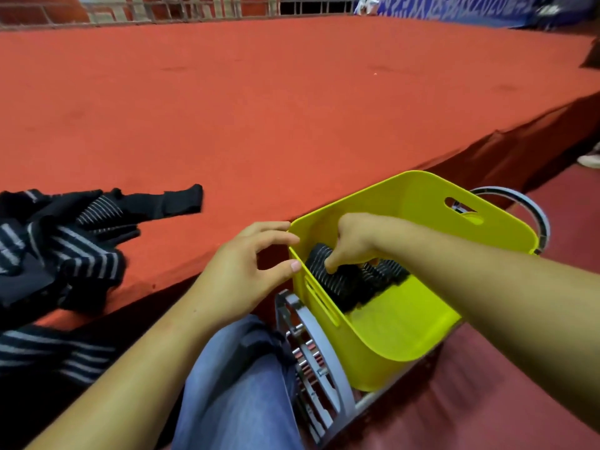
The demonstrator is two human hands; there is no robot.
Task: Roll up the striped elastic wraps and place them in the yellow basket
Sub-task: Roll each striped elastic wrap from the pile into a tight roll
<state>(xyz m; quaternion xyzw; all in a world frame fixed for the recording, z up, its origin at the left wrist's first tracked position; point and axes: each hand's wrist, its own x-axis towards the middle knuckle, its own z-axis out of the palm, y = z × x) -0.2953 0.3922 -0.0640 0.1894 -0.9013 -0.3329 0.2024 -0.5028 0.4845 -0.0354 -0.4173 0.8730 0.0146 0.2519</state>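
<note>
Head view: my right hand (354, 241) is down inside the basket (422, 193), fingers curled round the top of a roll (324, 277) of black, white-striped wrap. It grips the roll against the basket's near-left wall. More dark rolled fabric (388, 271) lies just beside it on the basket floor, under my forearm; I cannot tell how many rolls that is.

My left hand (240, 274) is outside the basket at its left corner. It is open and holds nothing — the fingers are relaxed and spread, the fingertips touch the rim and the thumb tip rests against the outer wall.

The basket stands tilted on a grey rack (319, 355), just beside my leg in jeans (240, 384) and close against the edge of the red surface (292, 108).

The unrolled wraps (65, 245) lie in a loose heap at the left of the surface, well apart from the basket — one black end stretches out toward the middle and another strip hangs over the near edge.
</note>
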